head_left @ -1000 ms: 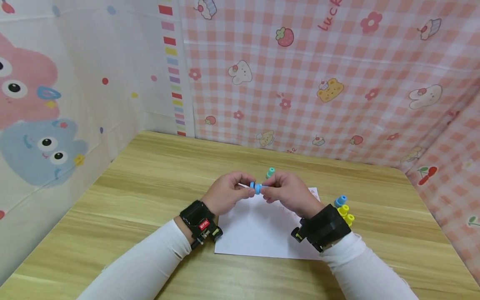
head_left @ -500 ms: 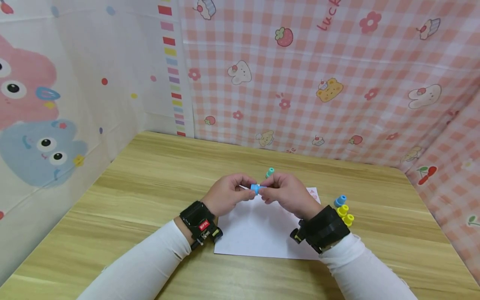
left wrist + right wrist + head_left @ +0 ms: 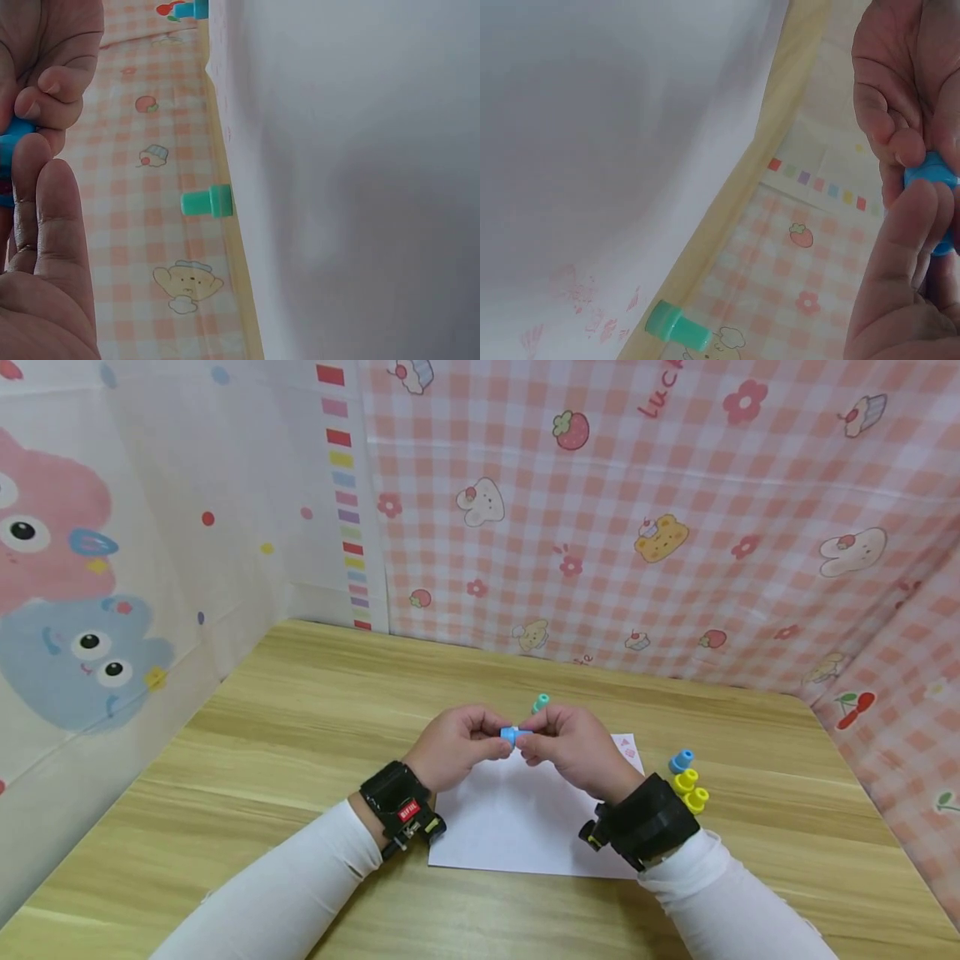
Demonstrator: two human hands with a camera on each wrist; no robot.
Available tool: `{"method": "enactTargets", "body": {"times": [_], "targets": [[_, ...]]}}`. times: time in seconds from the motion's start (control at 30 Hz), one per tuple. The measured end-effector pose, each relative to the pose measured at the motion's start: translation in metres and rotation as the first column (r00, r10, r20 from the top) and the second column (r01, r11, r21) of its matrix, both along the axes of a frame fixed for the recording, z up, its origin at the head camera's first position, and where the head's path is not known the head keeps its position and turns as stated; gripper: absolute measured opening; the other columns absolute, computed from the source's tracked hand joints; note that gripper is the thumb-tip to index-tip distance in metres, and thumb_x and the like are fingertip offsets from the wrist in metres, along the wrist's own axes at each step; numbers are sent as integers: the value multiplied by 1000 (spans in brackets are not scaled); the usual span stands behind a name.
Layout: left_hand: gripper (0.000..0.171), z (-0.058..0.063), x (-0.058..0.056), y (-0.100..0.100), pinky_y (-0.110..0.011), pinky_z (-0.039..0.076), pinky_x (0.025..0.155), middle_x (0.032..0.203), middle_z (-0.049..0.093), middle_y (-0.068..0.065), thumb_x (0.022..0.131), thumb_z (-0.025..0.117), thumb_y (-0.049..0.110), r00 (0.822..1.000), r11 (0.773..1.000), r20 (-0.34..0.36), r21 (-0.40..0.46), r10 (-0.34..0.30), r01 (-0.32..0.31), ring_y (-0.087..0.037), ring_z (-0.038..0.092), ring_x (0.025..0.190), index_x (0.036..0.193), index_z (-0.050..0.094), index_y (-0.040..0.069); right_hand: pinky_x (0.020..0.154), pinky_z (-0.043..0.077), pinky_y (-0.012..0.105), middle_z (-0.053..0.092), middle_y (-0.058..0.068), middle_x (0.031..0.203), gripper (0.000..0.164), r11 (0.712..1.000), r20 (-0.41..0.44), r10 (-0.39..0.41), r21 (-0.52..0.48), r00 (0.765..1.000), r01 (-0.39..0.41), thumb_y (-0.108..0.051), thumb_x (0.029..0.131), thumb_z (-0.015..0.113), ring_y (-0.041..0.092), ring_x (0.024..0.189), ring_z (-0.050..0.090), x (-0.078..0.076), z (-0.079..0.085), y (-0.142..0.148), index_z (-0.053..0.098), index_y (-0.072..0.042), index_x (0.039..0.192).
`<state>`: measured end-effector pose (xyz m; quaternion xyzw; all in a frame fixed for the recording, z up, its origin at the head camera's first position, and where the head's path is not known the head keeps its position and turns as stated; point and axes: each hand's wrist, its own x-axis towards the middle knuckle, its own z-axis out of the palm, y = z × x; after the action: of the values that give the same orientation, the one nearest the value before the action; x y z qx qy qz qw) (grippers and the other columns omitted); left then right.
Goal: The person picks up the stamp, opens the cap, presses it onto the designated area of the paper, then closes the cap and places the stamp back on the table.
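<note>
Both hands meet above the white sheet of paper, holding a small blue toy stamp between them. The left hand pinches its left end, a wider blue cap. At the other end, thumb and fingers of the right hand pinch the stamp's narrower handle. Cap and stamp sit together, with no gap visible. The fingers hide much of the stamp in the left wrist view and the right wrist view. Pink stamped marks show on the paper near its far right corner.
Behind the hands a green stamp stands on the wooden table. Right of the paper stand a second blue stamp and two yellow stamps. Printed cloth hangs around the table's back and sides.
A second ago a gap showed between the blue cap and the stamp. The hands have drawn slightly together, and the two parts now meet.
</note>
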<state>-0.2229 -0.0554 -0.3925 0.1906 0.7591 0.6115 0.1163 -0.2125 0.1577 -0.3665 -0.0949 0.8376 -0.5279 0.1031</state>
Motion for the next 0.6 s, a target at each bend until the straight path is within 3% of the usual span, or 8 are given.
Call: {"method": "enactTargets", "body": {"times": [0.17, 0.6], "targets": [[16, 2, 1, 0, -31, 61, 86, 103, 74, -8, 98, 75, 12, 1000, 1000, -9, 2, 1, -1, -14, 73, 92, 113, 73, 6, 88, 62, 51, 76, 7, 90, 14, 999, -20, -16, 36, 1000, 16, -13, 97, 76, 18, 81, 73, 2, 0, -2, 74, -3, 107], [15, 3, 2, 1, -30, 60, 84, 109, 74, -9, 96, 77, 9, 1000, 1000, -8, 0, 6, -6, -13, 73, 91, 109, 73, 6, 87, 61, 51, 76, 7, 89, 13, 997, -49, -12, 73, 999, 16, -12, 97, 77, 18, 80, 72, 3, 2, -3, 75, -5, 107]]}}
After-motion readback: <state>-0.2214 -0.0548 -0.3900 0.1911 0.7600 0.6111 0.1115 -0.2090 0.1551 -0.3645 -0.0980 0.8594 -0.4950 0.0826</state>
